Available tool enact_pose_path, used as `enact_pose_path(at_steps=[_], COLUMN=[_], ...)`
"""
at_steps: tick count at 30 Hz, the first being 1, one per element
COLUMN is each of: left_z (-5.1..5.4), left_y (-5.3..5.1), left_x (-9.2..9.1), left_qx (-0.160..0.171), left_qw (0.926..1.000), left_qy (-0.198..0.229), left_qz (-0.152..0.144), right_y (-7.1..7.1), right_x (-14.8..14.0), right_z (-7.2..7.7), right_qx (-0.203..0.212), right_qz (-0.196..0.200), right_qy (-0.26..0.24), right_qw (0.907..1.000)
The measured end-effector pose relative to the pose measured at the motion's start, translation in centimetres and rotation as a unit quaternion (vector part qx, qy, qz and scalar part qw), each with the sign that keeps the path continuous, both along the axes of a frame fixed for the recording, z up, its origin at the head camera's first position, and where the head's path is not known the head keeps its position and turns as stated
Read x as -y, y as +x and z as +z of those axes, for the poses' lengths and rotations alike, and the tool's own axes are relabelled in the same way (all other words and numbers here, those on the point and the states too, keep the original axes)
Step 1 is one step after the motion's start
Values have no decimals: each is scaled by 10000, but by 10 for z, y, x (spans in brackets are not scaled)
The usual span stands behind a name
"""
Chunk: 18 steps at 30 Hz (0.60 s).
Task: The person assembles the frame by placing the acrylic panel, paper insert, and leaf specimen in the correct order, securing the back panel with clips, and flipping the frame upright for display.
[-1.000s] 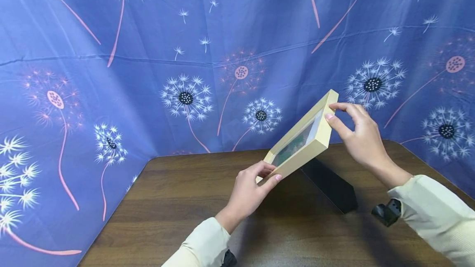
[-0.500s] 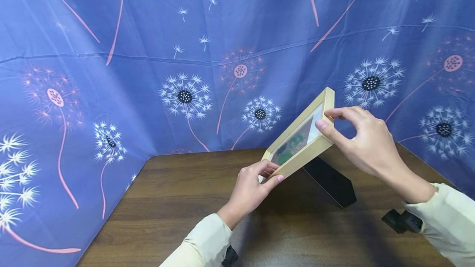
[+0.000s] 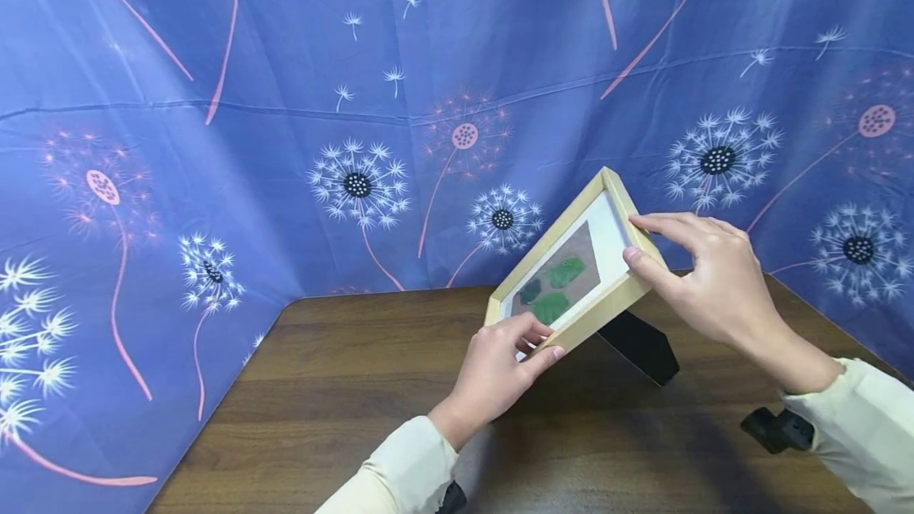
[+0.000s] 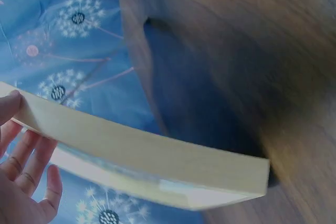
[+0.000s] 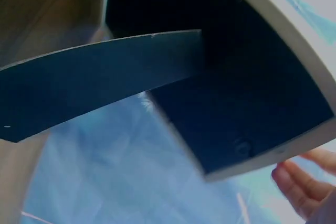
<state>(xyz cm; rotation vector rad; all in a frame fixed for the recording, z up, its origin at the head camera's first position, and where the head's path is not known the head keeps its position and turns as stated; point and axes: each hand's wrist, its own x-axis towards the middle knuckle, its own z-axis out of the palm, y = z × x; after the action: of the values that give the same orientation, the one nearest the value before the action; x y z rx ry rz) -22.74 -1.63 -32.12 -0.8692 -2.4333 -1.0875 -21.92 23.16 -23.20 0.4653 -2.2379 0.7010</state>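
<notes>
A light wooden picture frame [image 3: 607, 312] is tilted in the head view, its front turned partly towards me. Behind its glazing lies a picture with green leaf shapes [image 3: 564, 272] and a white border. My left hand [image 3: 493, 367] pinches the lower near edge between thumb and fingers. At the right-hand end, my right hand [image 3: 714, 276] grips the rim, thumb on the front side. A black stand leg [image 3: 643, 347] sticks out from the back; whether it touches the table cannot be told. The right wrist view shows the dark backing [image 5: 236, 108] with the leg swung out.
A brown wood-grain table [image 3: 343, 387] lies beneath the hands. Blue cloth with dandelion prints [image 3: 286, 205] hangs behind it and along the sides. Black wrist devices [image 3: 778, 428] sit under the pale sleeves.
The frame has turned so its front faces me more, and more of the leaf picture shows. Its top corner has moved left. My left hand has shifted slightly right, still holding the edge.
</notes>
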Motion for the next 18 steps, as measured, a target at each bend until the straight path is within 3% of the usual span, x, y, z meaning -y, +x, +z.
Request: enact_pose_path(at_steps=[6, 13, 18], left_z=[-1, 0, 0], left_y=[5, 8, 7], left_x=[-7, -9, -7], left_qx=[-277, -327, -173], left_qw=[9989, 9985, 9988], left_qy=[-327, -443, -418], left_qz=[-167, -69, -190], right_y=[-8, -4, -4], right_x=[-9, -3, -6], right_z=[-5, -8, -12], right_qx=[128, -28, -140], right_qz=[369, 112, 108], right_qy=[-288, -388, -437], right_qw=[9988, 9992, 9989])
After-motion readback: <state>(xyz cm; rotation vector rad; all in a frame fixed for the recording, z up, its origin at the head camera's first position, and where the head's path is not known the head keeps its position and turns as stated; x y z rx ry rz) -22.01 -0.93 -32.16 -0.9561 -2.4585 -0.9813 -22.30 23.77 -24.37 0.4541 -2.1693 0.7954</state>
